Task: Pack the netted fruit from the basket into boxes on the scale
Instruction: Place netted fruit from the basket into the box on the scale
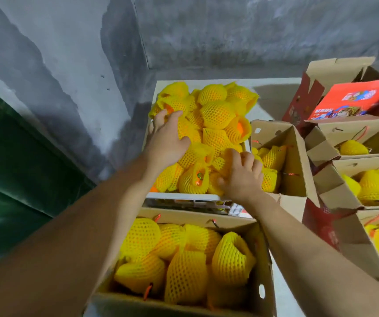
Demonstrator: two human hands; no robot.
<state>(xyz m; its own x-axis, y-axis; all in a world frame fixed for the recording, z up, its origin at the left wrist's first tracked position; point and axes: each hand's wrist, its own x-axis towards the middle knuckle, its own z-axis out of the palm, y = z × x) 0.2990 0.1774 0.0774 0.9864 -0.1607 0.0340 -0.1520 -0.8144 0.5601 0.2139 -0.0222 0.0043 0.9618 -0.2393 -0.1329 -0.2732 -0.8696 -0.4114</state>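
Both hands are in the basket, the white crate in the middle of the scene, heaped with netted fruit in yellow foam sleeves; the left hand lies spread fairly wide over the far-left side of the heap, fingers reaching forward and thumb out to the right, resting on the nets rather than gripping any; the right hand sits at the near-right corner, fingers curled down into the sleeves, closing on one netted piece there; nearest us, below the basket, an open cardboard box already holds several netted fruit; further open boxes with fruit stand to the right.
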